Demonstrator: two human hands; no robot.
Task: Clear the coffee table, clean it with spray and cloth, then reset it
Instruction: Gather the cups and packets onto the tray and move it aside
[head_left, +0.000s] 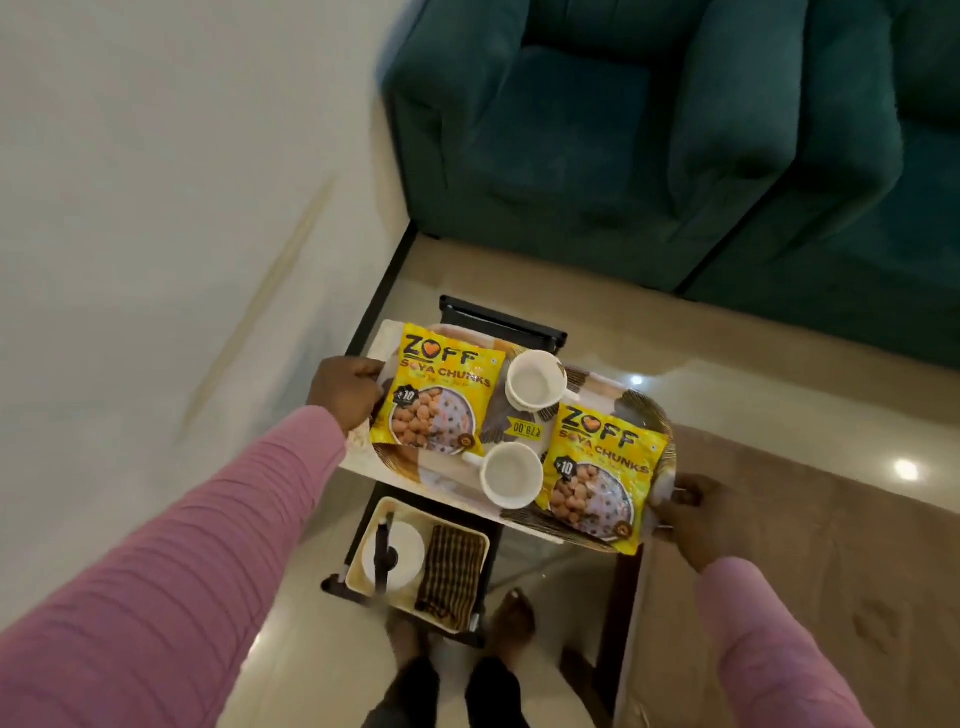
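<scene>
Two hands of yours hold a patterned tray (524, 512), left hand (344, 391) grip closed on its left rim, right hand (696, 514) grip on its right rim, tray between them above the glass table (691, 384), carrying two yellow packets and two white cups.

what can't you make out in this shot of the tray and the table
Head view only:
- Patterned serving tray: much of its surface is covered by two yellow soya chunk packets and white cups; whether it rests on the glass table or is lifted is unclear.
- Left hand and right hand: fingertips curl under the tray rim.
- Cream bin below: its white item is unidentifiable, seen through glass.
- Small packet print: too small.
</scene>
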